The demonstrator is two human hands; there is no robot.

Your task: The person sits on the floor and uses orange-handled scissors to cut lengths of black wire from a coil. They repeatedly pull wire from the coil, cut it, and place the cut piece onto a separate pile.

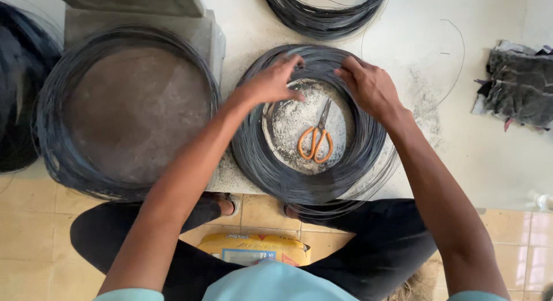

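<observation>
Here, both of your hands sit on the far arc of the middle wire coil, a ring of thin dark wire lying flat on the pale worktop straight ahead of you. Your left hand lies over the strands with the fingers curled onto them and the thumb reaching toward the hollow centre; your right hand presses on the same arc just beside it, fingers bent down. Neither looks fully clenched; how much wire each has pinched I cannot tell. Judging by the loose loops bulging toward you, it pays to keep the bundle flat and gather strands evenly, so none spring free.

Left of your left hand a larger wire coil rings a rusty brown round plate. Beyond your fingers a third coil runs out of view. Well to the right of your right hand lies a heap of dark work gloves. Inside the ring, just below your palms, orange-handled scissors rest on grey grit. The floor under the worktop is tan tile, and a yellow sack sits between your knees.
</observation>
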